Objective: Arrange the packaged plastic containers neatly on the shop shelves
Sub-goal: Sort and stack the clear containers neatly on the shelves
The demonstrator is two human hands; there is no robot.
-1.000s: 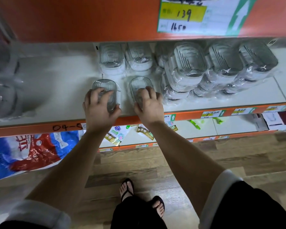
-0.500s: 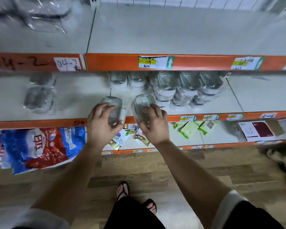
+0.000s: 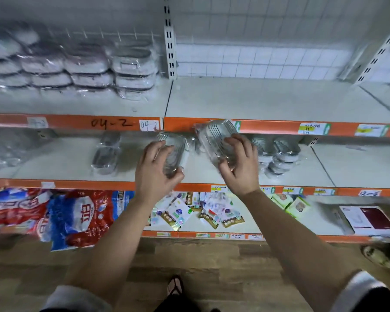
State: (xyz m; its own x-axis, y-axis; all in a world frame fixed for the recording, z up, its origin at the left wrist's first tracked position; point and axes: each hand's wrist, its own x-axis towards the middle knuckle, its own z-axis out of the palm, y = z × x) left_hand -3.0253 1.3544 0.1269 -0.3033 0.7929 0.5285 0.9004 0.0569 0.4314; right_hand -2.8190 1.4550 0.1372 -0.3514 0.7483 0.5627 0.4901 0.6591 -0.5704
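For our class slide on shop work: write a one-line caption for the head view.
Left hand grips one wrapped container, right hand a second container, before orange-edged shelves.

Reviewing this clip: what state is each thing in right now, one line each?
left container: wrapped, held before the middle shelf.
right container: wrapped, tilted, held before the upper shelf edge.
left hand: grips the left container.
right hand: grips the right container.
stacked containers: wrapped, piled on the upper shelf.
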